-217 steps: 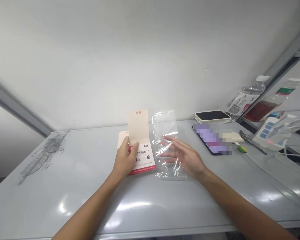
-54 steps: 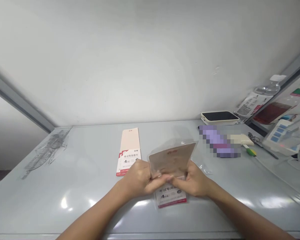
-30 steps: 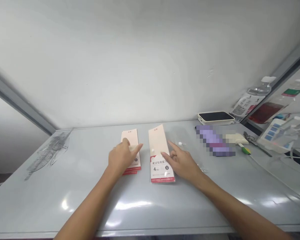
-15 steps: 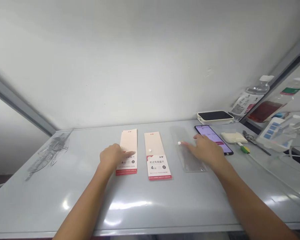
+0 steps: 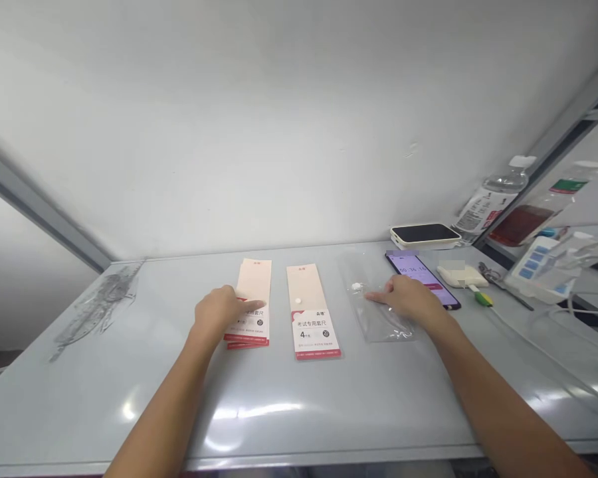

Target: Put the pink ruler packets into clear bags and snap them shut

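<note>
On the tabletop (image 5: 169, 405), touches ruler-set cards (image 5: 255, 324) with left hand (image 5: 222, 312), clear snap-button pouch (image 5: 380, 323) with right hand (image 5: 411, 300); cannot tell whether gripping either.

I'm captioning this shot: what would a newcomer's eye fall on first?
Probably the cream, white and red packet lying in the middle of the table. To its left, the left hand lies over a stack of similar cards; to its right, the right hand is over a clear plastic sleeve. Farther right, a phone with a lit purple screen stands out too.
</note>
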Motion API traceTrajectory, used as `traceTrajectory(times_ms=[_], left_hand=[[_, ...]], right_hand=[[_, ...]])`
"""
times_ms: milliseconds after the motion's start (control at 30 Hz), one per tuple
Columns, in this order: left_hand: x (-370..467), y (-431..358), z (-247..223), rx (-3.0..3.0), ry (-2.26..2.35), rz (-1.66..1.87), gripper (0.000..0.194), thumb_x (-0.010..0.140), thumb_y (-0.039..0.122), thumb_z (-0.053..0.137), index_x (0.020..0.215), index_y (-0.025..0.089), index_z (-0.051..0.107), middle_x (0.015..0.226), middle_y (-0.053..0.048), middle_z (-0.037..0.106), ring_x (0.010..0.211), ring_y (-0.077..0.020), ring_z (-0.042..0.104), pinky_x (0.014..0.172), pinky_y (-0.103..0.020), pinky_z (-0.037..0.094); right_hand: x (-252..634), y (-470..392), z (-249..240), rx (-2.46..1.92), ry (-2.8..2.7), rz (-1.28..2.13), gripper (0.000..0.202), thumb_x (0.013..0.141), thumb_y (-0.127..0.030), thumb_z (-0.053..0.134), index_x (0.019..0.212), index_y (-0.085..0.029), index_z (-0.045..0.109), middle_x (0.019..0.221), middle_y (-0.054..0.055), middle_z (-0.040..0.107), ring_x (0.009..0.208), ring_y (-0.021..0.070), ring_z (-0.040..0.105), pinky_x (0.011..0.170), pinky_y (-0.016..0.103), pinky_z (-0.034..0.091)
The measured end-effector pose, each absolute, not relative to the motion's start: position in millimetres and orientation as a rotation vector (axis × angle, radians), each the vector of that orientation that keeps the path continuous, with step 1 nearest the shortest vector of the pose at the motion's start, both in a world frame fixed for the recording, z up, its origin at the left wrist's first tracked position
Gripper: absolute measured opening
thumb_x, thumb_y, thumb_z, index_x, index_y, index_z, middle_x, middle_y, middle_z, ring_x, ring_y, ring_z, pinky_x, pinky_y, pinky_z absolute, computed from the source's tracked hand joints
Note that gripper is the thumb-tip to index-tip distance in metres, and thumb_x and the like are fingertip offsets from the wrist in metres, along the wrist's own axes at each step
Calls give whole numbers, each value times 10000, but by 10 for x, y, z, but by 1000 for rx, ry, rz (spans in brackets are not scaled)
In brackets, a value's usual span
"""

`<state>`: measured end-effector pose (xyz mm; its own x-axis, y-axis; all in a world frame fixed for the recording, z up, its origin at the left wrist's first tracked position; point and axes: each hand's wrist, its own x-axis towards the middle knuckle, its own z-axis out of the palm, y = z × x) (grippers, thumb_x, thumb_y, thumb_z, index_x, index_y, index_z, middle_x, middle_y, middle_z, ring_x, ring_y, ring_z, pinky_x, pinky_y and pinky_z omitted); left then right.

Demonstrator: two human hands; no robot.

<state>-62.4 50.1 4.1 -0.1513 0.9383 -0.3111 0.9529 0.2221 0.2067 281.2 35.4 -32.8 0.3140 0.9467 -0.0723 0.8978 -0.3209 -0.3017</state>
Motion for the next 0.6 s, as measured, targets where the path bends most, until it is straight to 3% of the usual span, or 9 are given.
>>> traceTrajectory(times_ms=[133, 333, 500, 600], left_hand=[[-625, 501, 54, 1745, 2169, -43, 458, 531, 661, 545, 527, 210, 471, 620, -52, 607, 544, -206, 558, 448, -264, 271], [-641, 509, 77, 1728, 2221, 59, 463, 524, 656, 562, 631, 208, 515, 698, -56, 645, 581, -215, 582, 459, -264, 328], [-629, 505, 133, 1677, 2034, 381, 412, 680, 589, 468, 699, 183, 535, 721, -65, 651, 604, -209, 601, 461, -267, 379], [-535, 452, 193, 1572, 1694, 740, 393, 719, 533, 482, 865, 177, 560, 785, -53, 662, 659, -197, 623, 527, -267, 449]], right_hand=[[2786, 351, -252, -2449, -1690, 450, 335, 701, -529, 501, 606, -209, 471, 676, 45, 597, 625, 207, 556, 492, 280, 331], [2762, 310, -190, -2392, -1695, 249, 240, 718, -444, 494, 668, -209, 482, 738, 53, 593, 684, 221, 548, 515, 288, 332], [2714, 267, -56, -2083, -1617, 537, 290, 721, -451, 481, 584, -214, 387, 576, -3, 542, 522, 151, 490, 468, 259, 334], [2623, 222, 23, -1779, -1529, 712, 313, 744, -435, 482, 568, -211, 353, 599, 10, 572, 541, 148, 525, 483, 253, 359]])
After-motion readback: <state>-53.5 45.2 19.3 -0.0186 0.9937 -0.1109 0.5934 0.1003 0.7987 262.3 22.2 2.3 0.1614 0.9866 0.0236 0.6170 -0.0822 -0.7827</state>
